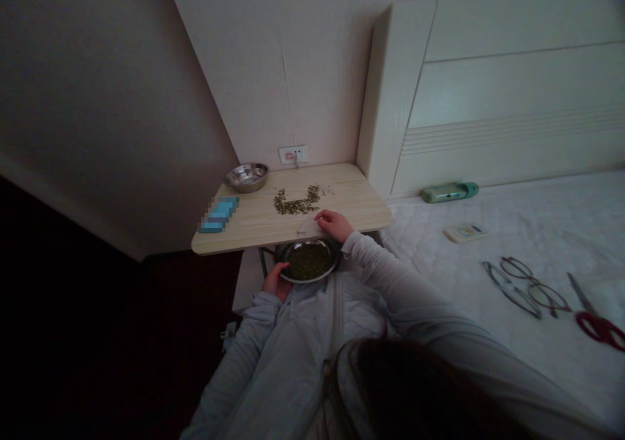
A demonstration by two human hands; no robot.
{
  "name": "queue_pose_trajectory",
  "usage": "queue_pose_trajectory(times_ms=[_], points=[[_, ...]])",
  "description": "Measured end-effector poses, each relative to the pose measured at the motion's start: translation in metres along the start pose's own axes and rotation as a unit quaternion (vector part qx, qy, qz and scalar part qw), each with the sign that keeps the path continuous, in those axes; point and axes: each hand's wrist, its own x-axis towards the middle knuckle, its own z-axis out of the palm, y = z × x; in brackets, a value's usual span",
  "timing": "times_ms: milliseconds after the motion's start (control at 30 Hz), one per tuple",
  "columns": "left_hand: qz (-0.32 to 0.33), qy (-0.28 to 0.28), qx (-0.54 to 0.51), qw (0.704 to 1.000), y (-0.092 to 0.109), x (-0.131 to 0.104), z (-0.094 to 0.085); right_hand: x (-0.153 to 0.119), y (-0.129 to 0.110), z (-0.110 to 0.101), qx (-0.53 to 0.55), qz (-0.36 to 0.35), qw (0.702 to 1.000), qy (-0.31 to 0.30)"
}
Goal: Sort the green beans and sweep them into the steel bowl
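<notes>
My left hand [276,282] grips the rim of a steel bowl [308,261] full of small green seeds, held just under the front edge of a light wooden table [254,222]. My right hand [334,224] rests at that table edge, shut on a small white card [306,227] that lies flat on the wood. A loose pile of the same green seeds [297,203] lies in the middle of the table, beyond the card.
An empty steel bowl [247,176] stands at the table's back left, a blue object [219,214] at its left front. A wall socket [293,154] is behind. On the bed to the right lie a green case [449,192], a remote [465,232], glasses [525,286] and red-handled scissors [598,323].
</notes>
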Motion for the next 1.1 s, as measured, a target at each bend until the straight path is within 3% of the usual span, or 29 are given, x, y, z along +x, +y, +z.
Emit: queue_pose_trajectory(times_ms=[367,1100], points=[[0.001,0.039,0.007,0.999,0.0011,-0.0066,0.0081,0.0014,0.0017,0.0021,-0.018,-0.005,1.000,0.012],[0.002,0.019,-0.007,1.000,-0.0001,-0.0069,0.0091,0.0011,0.0013,0.0020,-0.028,0.001,0.999,0.017]])
